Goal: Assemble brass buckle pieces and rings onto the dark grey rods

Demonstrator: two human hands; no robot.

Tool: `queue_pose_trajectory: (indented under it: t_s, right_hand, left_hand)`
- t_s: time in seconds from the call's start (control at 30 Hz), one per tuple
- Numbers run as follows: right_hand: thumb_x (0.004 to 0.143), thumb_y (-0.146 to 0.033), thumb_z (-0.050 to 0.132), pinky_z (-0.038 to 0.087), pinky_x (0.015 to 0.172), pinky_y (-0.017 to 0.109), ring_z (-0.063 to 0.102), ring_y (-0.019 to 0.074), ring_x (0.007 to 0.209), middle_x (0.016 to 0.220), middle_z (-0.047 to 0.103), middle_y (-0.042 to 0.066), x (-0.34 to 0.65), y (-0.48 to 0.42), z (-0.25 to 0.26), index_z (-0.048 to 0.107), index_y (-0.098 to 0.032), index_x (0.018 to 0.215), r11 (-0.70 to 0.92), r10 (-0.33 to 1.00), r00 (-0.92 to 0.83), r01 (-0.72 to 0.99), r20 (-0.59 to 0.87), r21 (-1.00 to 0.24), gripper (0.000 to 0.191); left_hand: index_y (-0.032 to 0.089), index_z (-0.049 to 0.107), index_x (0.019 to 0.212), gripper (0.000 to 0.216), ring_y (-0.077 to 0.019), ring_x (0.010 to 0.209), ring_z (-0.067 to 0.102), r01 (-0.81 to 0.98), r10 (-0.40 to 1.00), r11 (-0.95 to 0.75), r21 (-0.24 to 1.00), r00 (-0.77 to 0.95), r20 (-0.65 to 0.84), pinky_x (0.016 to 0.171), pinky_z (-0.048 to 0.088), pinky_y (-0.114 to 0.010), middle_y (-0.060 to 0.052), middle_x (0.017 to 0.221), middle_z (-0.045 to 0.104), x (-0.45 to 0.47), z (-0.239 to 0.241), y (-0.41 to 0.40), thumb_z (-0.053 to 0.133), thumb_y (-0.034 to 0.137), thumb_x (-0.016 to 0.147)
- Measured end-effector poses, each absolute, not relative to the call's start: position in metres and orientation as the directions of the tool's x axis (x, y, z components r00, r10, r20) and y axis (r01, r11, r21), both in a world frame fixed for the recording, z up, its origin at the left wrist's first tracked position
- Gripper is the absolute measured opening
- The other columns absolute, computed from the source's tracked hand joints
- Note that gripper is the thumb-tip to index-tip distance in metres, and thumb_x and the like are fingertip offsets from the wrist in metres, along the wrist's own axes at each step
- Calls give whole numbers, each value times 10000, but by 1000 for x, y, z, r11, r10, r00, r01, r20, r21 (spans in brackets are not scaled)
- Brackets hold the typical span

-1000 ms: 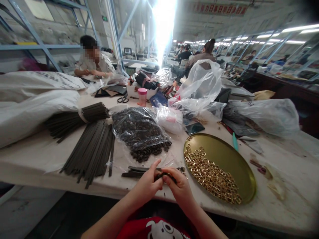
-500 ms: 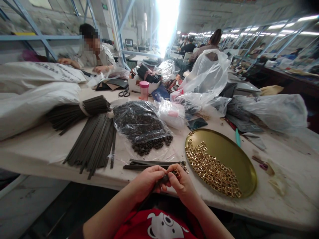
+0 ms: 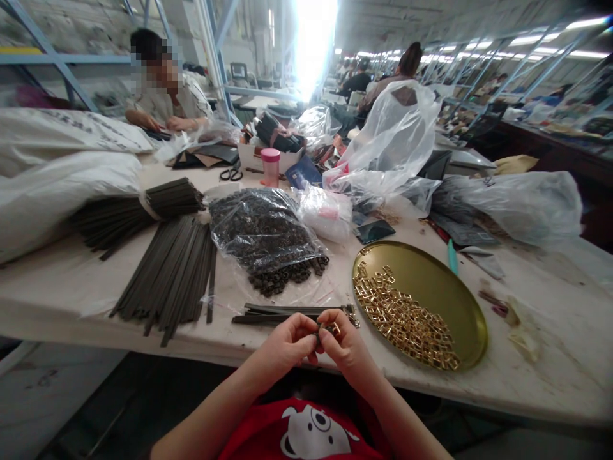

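My left hand [image 3: 294, 337] and my right hand [image 3: 341, 337] meet at the table's front edge, fingertips pinched together. A small gold buckle [image 3: 336, 329] shows between my right fingers. The left fingers are closed on a dark strap, which the hands mostly hide. Just behind them lie several dark straps [image 3: 278, 311] with metal buckles at their right ends. To the right, a round gold tray [image 3: 454, 291] holds a heap of gold buckles [image 3: 407, 319]. A clear bag of small black loops [image 3: 268, 236] rests behind the hands.
Loose dark strips [image 3: 167, 281] and a tied bundle [image 3: 177, 198] lie at left beside white sacks [image 3: 67, 179]. Farther back are scissors [image 3: 231, 172], a pink-lidded jar [image 3: 271, 167], a phone [image 3: 376, 231] and plastic bags [image 3: 393, 140]. A co-worker [image 3: 167, 96] sits across the table.
My fingers have shifted around the strap and buckle, and less of the strap shows between them. The view has tilted slightly. The co-worker's hands have moved closer together.
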State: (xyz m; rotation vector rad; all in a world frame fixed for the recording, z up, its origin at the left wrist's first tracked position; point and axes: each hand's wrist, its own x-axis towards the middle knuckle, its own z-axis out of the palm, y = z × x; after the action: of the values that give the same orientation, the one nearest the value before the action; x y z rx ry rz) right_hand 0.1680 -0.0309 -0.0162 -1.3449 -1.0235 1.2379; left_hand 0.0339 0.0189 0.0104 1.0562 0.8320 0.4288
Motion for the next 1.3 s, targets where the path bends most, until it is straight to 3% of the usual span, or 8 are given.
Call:
queue_pose_trajectory:
  t_s: [0.2,0.33,0.53,1.1,1.3]
  right_hand:
    - [737,-180,507,356,513,206,415,86,550,685,457,-44,167,-30,-18,476,-202,890,-124,984,140,87,-111,-989,158]
    - [736,-235,536,364,516,209,432,87,559,704,462,-41,166,-28,-15,478,-203,859,-132,982,134,-23,-134,-991,140]
    - [753,-402,556,353,469,206,443,83,509,628,471,-48,167,-26,-10,463,-197,847,-152,981,78,-277,-180,-949,244]
    - [824,-335,435,399,554,246,501,113,563,644,555,-7,169,-28,-18,557,-153,892,-148,985,54,-222,-164,-964,229]
    - [827,-350,458,394,531,234,485,96,541,650,571,2,171,-28,-20,556,-158,793,-175,977,32,-437,-210,-882,218]
  left_hand:
    - [151,476,777,212,-76,556,511,62,650,486,872,641,-408,552,400,-200,26,670,563,34,3,19,612,283,682]
    - [155,477,779,243,-72,516,501,82,640,497,864,637,-429,513,375,-188,39,629,554,33,6,21,619,331,688]
    - [159,473,727,163,-91,531,518,64,731,421,905,566,-380,493,361,-193,20,627,587,36,15,22,591,263,685]
    - [165,466,709,89,-79,498,477,90,776,447,890,456,-436,479,354,-188,38,576,568,39,9,21,532,185,654]
    - [170,453,754,115,-66,467,461,83,761,497,864,437,-479,452,301,-174,51,567,555,37,8,23,513,192,658]
